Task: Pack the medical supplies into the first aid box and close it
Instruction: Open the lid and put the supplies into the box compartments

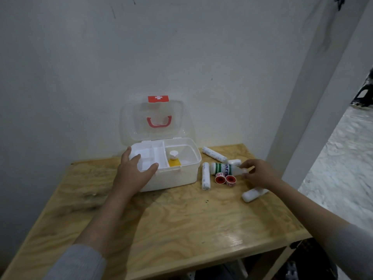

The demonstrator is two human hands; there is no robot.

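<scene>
Head view, box: first aid box (pixel 171 178) stands open on the wooden table (pixel 161 229), clear lid (pixel 153 120) upright against the wall. A divided tray (pixel 149 158) fills its left half; a small yellow bottle (pixel 174 159) stands in the right compartment.

Head view, left hand: left hand (pixel 134 174) lies spread on the box's front-left corner, fingers over the tray rim, holding nothing; judged to be steadying the box.

Head view, right hand: right hand (pixel 260 174) is at the cap end of the green-banded bottle (pixel 224 168), thumb and fingers closing on it in a pinch; a firm grip cannot be confirmed.

Head view, bottle axis: bottle lies on its side, long axis left to right, base toward the box, cap toward the right hand. The right hand is nearer.

Head view, remaining supplies: bandage rolls (pixel 205 175) (pixel 215 154), two red-cored tape rolls (pixel 225 178) just in front of the bottle, a white container (pixel 250 195) near the right wrist.

Judgement: packing barely begun; the bottle must travel left into the open right compartment.
</scene>
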